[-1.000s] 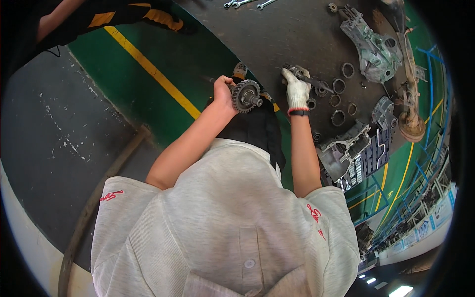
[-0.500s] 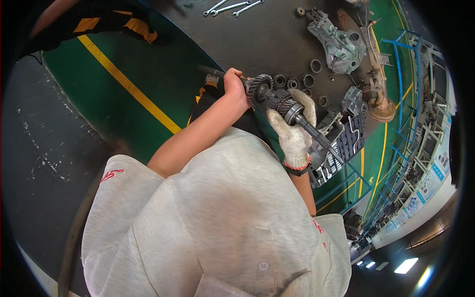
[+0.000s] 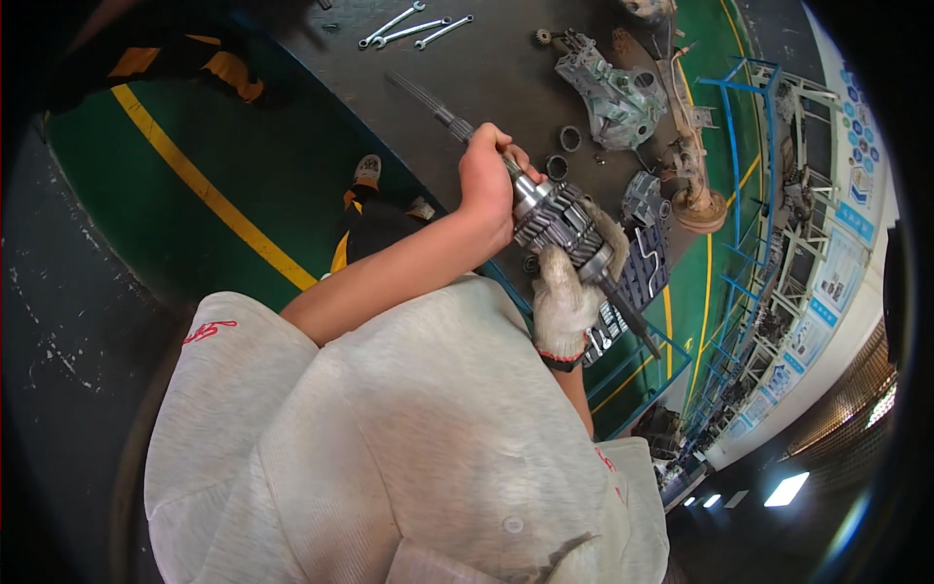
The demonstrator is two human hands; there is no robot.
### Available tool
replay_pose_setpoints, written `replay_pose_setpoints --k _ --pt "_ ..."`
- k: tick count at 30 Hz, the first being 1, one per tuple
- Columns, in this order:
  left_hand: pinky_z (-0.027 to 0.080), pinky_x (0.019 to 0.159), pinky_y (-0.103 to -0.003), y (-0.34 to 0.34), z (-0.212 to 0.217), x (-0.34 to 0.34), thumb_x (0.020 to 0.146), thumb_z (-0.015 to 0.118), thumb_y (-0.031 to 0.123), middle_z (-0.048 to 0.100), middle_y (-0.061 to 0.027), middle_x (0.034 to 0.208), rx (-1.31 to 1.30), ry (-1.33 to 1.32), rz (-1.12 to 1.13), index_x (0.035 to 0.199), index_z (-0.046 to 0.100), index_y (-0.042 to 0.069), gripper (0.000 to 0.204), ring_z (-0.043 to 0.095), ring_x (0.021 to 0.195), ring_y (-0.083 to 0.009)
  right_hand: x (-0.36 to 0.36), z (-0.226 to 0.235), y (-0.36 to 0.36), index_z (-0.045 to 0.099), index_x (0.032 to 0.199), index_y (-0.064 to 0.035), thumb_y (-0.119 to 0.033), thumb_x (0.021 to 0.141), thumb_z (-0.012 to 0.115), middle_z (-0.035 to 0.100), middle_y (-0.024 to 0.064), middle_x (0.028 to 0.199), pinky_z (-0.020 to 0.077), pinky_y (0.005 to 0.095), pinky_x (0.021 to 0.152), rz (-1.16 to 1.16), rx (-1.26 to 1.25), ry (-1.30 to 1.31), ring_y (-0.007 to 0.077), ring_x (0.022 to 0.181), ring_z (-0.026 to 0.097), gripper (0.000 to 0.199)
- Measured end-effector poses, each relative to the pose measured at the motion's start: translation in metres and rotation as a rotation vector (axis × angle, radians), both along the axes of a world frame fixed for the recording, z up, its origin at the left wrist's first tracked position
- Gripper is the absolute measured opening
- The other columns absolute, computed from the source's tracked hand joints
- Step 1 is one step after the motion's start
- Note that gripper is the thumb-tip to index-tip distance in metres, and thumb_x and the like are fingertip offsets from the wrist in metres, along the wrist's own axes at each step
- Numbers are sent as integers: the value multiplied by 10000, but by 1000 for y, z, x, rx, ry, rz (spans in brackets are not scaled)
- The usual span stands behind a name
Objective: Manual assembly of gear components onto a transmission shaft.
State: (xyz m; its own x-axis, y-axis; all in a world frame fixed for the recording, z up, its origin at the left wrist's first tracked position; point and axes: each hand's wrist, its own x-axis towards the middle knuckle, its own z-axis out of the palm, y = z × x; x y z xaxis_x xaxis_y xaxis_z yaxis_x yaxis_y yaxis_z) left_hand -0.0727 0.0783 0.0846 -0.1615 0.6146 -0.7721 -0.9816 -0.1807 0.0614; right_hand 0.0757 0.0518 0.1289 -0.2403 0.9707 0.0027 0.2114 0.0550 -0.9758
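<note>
A long transmission gear shaft (image 3: 556, 222) slants across in front of me, held off the workbench by both hands. My bare left hand (image 3: 489, 180) is closed around its upper part, just above a shiny collar. Beyond that fist the splined end of the shaft sticks out to the upper left. Helical gears sit packed together along the middle. My right hand (image 3: 568, 304), in an off-white knitted glove, cups the lower gears from beneath, thumb on the near side and fingers on the far side. The thinner lower end of the shaft points down to the right past the glove.
On the dark workbench (image 3: 389, 112) lie several wrenches (image 3: 413, 37), a grey gearbox housing (image 3: 613, 92) and metal rings (image 3: 570, 138). A rusty axle piece with a drum (image 3: 700, 209) lies at the right. Blue railings (image 3: 735, 165) stand beyond. Another person's shoe (image 3: 368, 170) shows left of the bench.
The shaft now tilts more steeply, its upper end swung up over the bench. The large gear near my left hand now sits against the others. The whole view has shifted somewhat.
</note>
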Motion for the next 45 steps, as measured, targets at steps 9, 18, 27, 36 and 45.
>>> replay_pose_setpoints --k 9,18,27,36,45 --pt "538 795 -404 5 49 6 932 519 271 490 -53 703 164 57 -111 744 384 138 268 546 651 -212 51 1 -24 443 1540 0 -119 856 846 561 143 1467 489 438 1160 -156 -39 -279 265 1331 577 802" --pt "550 928 -474 11 79 27 948 466 202 507 -99 825 579 620 -89 816 390 110 177 605 734 -229 6 63 12 632 1365 -12 -314 1100 556 693 139 1340 556 473 1094 -397 -551 949 305 1232 672 409" --pt "511 1004 -540 34 107 48 897 500 275 532 -109 854 731 698 -257 805 410 103 216 618 810 -274 31 78 18 657 1324 -37 -415 1107 550 713 148 1308 554 494 1100 -352 -367 1227 301 1235 677 449" --pt "510 1095 -560 49 138 80 853 476 245 714 -226 997 897 684 -408 958 663 -21 342 704 1057 -415 71 85 37 662 1292 -24 -344 1040 661 691 178 1359 485 512 1186 -260 -126 1404 341 1303 645 407" --pt "463 1203 -519 49 162 121 861 545 162 755 -259 1166 824 533 -489 961 711 -42 282 656 1270 -428 99 98 39 626 1338 -25 -392 1096 555 633 222 1429 478 515 1184 -211 348 1051 342 1324 630 446"
